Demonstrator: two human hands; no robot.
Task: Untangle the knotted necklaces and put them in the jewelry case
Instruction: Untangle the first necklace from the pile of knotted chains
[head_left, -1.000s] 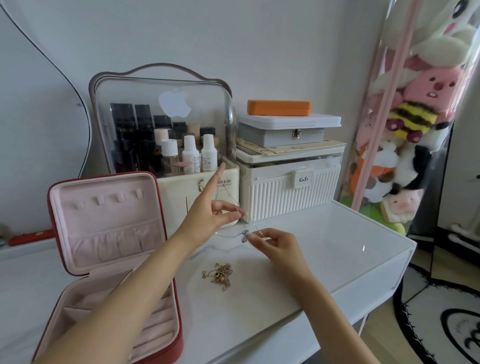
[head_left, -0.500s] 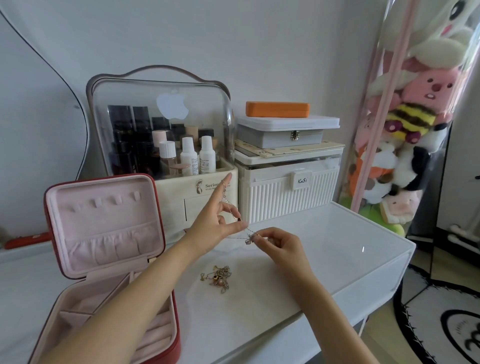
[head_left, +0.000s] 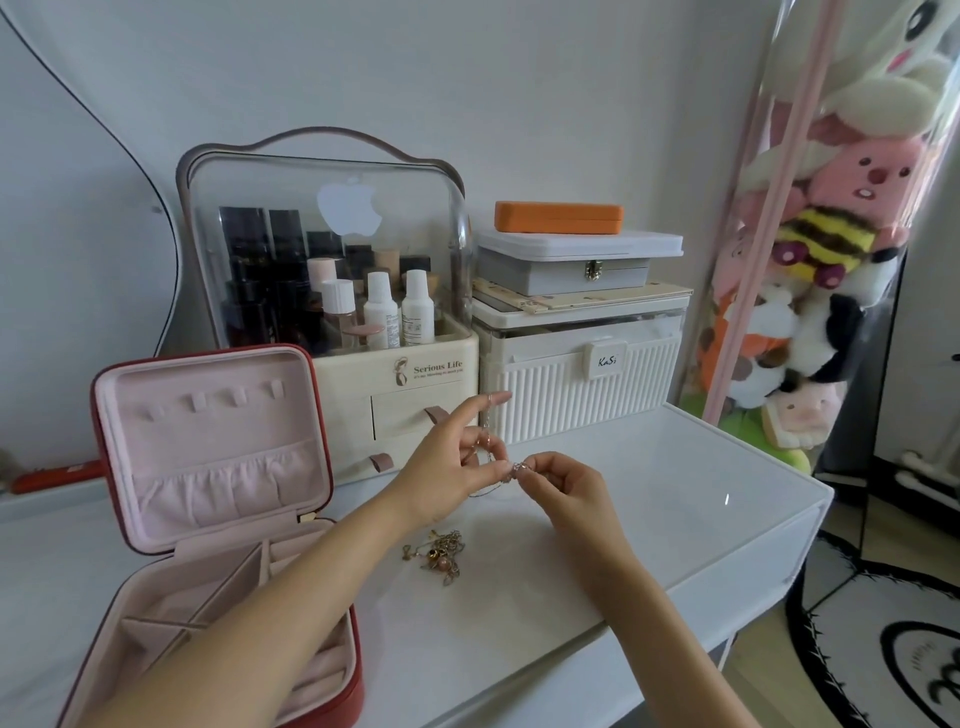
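A thin silver necklace (head_left: 514, 469) is stretched between both hands above the white table (head_left: 675, 499). My left hand (head_left: 452, 467) pinches its chain between thumb and middle finger, with the index finger pointing up and the chain looped over it. My right hand (head_left: 563, 486) pinches the small pendant end, fingers curled. A gold necklace tangle (head_left: 439, 553) lies on the table below my hands. The red jewelry case (head_left: 208, 499) stands open at the left, pink lining showing, its tray partly hidden by my left arm.
A clear-lidded cosmetics organizer (head_left: 322, 270) and a white ribbed storage box (head_left: 582, 374) stand at the back, with a grey box and an orange case (head_left: 558, 217) stacked on top. A tall clear tube of plush toys (head_left: 810, 260) stands at the right, beyond the table's edge.
My hands have come closer together, the left thumb and finger now near the right fingertips. The left index finger has lowered and tilted right. The gold tangle and case stay put.
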